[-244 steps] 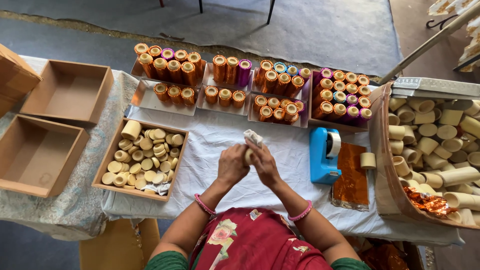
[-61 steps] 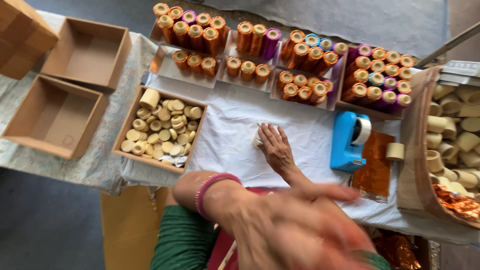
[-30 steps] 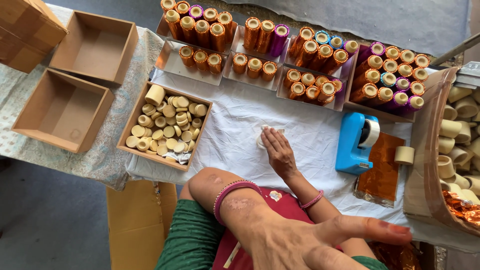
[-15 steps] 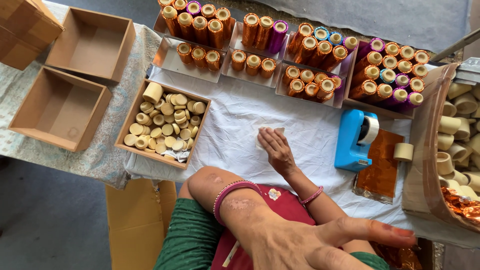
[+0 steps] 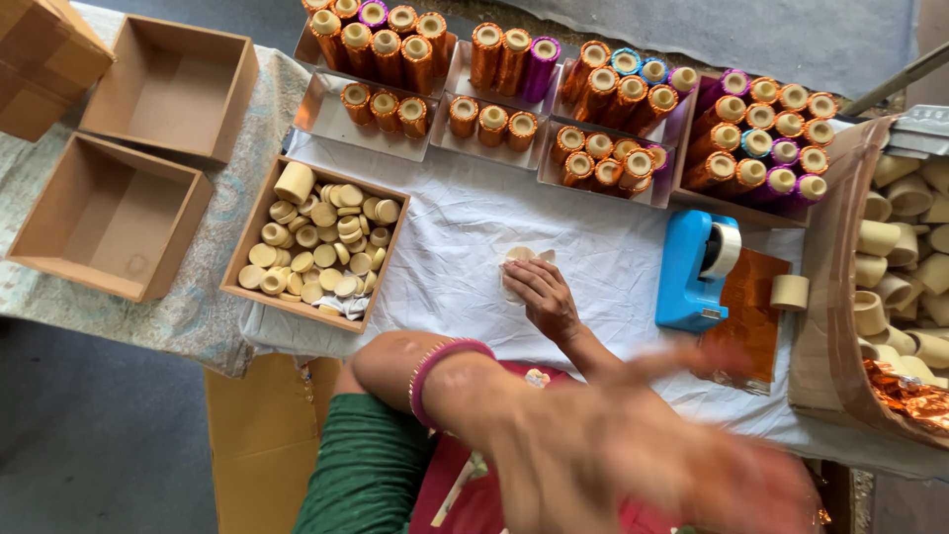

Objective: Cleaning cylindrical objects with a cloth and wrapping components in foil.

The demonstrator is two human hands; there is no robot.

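**Hand flat on cream discs**

The right hand (image 5: 546,300) lies open, fingers (image 5: 522,278) spread flat on a few cream discs (image 5: 518,255) on the white cloth (image 5: 445,267). The left hand (image 5: 633,460) is a close blur; its grip cannot be told. Right of the fingers stands one blue tape dispenser (image 5: 697,272); left, one box of discs (image 5: 316,242), then two empty boxes (image 5: 109,218).

Single head-worn view, looking steeply down from above the seated person onto the white-clothed table (image 5: 593,227), with its far edge at the top of frame. The trays of wrapped tubes (image 5: 554,89) lie farthest, the lap nearest. The left hand (image 5: 633,455), raised close to the lens, appears large and blurred. No second view overlaps.
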